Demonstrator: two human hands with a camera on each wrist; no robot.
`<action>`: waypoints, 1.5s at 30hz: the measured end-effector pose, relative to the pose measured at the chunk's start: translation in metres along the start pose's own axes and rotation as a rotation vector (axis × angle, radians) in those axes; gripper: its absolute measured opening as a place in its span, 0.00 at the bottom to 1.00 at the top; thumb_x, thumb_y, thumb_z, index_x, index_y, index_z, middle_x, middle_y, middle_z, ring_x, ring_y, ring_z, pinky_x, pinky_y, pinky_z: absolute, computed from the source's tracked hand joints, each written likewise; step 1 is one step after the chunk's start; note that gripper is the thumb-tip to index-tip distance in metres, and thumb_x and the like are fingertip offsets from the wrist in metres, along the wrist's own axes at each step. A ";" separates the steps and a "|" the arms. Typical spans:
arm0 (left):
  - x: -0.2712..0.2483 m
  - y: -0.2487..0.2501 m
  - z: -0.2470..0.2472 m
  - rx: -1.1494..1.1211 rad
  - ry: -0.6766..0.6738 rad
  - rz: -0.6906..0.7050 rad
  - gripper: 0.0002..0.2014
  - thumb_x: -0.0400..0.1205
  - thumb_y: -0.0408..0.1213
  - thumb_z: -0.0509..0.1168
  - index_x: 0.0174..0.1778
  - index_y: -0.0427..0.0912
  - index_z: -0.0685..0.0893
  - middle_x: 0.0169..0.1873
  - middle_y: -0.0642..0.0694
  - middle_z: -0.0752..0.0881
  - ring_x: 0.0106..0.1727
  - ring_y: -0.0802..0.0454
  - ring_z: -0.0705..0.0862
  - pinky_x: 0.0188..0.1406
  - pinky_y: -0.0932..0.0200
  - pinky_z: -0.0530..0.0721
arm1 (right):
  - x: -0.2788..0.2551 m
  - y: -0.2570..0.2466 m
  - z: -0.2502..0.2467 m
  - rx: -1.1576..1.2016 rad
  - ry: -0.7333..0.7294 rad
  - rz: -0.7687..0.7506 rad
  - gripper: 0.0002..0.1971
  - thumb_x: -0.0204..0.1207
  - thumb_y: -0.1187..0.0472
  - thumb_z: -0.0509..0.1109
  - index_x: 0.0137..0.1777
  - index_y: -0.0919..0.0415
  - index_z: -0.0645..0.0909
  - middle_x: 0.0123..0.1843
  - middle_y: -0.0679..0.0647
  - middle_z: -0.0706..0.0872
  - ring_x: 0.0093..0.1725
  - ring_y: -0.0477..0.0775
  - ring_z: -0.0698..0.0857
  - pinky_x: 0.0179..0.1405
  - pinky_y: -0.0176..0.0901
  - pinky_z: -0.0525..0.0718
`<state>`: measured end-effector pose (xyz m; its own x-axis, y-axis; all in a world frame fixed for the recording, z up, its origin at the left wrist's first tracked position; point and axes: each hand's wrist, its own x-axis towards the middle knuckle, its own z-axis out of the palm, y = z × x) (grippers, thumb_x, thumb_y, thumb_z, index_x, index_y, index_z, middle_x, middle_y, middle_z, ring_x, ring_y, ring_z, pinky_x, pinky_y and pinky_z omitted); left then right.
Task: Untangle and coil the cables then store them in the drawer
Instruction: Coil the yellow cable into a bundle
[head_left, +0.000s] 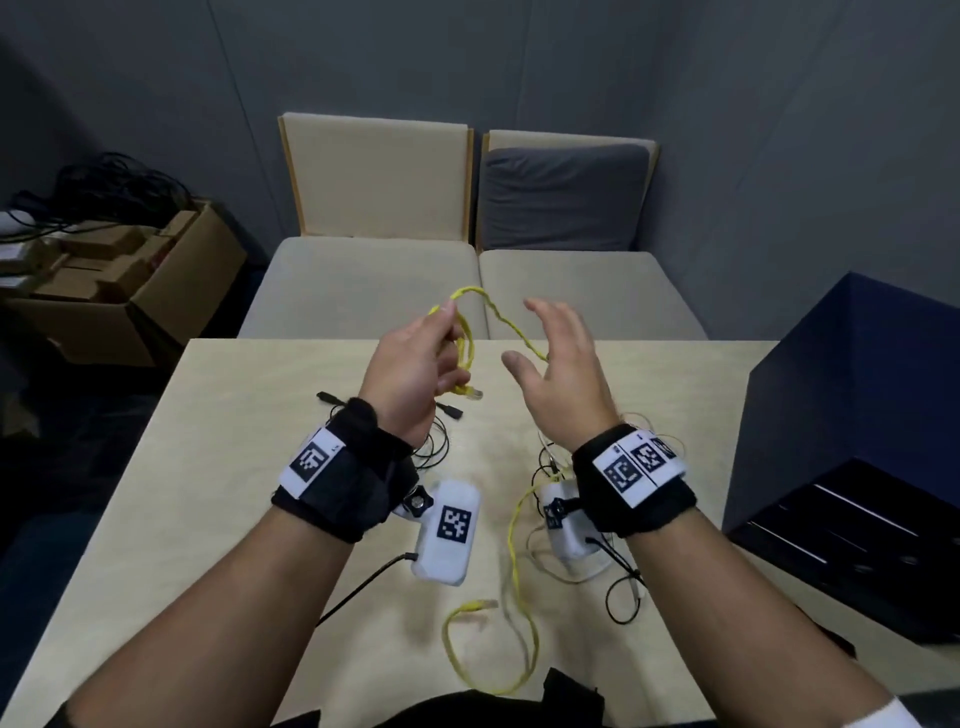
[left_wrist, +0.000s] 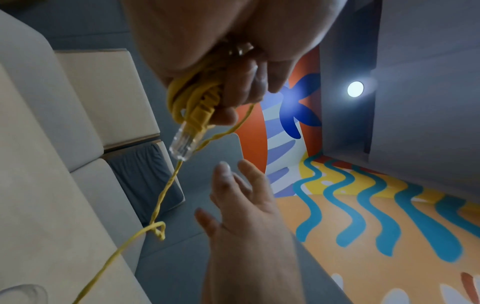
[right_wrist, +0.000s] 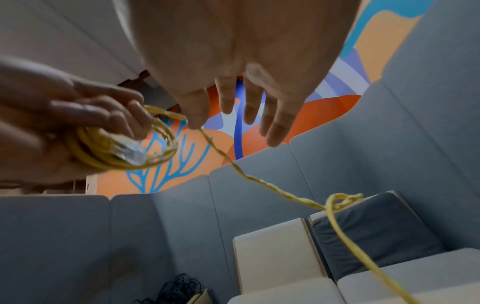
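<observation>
At the far left we see a cardboard box (head_left: 130, 291) on the floor with a heap of black cords (head_left: 109, 182) behind it. Moving in over the counter (head_left: 234, 467), our left hand (head_left: 415, 364) is raised, its fingers curled round a small coil of the yellow cable (head_left: 464, 348). The left wrist view shows the coil bunched in the palm, with the clear plug (left_wrist: 183, 146) sticking out past the fingers (left_wrist: 246, 82). Beneath that hand, thin black cables (head_left: 436, 441) lie on the counter, with dark connectors near them.

From the coil, the yellow cable arcs up and across to our right hand (head_left: 561, 364), which is spread wide with straight fingers and grips nothing. In the right wrist view the strand seems to brush the tip of one finger (right_wrist: 197, 115); whether it truly touches we cannot tell. Past that hand, the strand has a small knot-like loop (right_wrist: 342, 200) in it.

The rest of the yellow cable hangs to the counter below our right wrist and trails in loose curves toward the near edge, its second plug (head_left: 480, 605) lying on the wood between our forearms. More thin cords (head_left: 623, 597) lie tangled under the right wrist. At the far right stands a dark blue cabinet (head_left: 857, 389), its drawer (head_left: 852, 525) pulled open toward us.
</observation>
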<state>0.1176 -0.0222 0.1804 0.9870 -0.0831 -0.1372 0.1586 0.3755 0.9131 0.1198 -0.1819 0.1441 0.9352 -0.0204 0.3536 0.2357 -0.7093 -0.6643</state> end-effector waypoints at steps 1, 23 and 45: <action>-0.001 0.001 -0.001 -0.015 -0.040 -0.020 0.16 0.87 0.45 0.56 0.35 0.42 0.73 0.16 0.54 0.61 0.17 0.57 0.58 0.33 0.59 0.70 | 0.003 0.000 0.002 -0.012 -0.029 0.029 0.26 0.80 0.57 0.68 0.77 0.56 0.68 0.75 0.54 0.70 0.75 0.52 0.68 0.73 0.40 0.63; 0.021 -0.001 -0.022 -0.575 -0.060 0.176 0.09 0.88 0.33 0.49 0.54 0.38 0.74 0.33 0.50 0.82 0.39 0.53 0.85 0.47 0.59 0.84 | -0.045 -0.001 0.012 -0.034 -0.431 -0.058 0.10 0.80 0.60 0.68 0.59 0.56 0.82 0.28 0.38 0.73 0.34 0.45 0.70 0.37 0.39 0.67; -0.002 -0.009 -0.025 0.334 -0.610 -0.056 0.25 0.84 0.54 0.46 0.48 0.43 0.85 0.21 0.49 0.76 0.23 0.51 0.71 0.49 0.44 0.84 | 0.007 -0.021 -0.041 0.144 -0.191 -0.114 0.08 0.68 0.57 0.80 0.34 0.56 0.83 0.27 0.54 0.84 0.28 0.51 0.81 0.30 0.46 0.80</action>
<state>0.1150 -0.0025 0.1634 0.7719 -0.6347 -0.0368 0.0966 0.0599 0.9935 0.1107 -0.1960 0.1880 0.9303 0.1970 0.3095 0.3645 -0.5915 -0.7193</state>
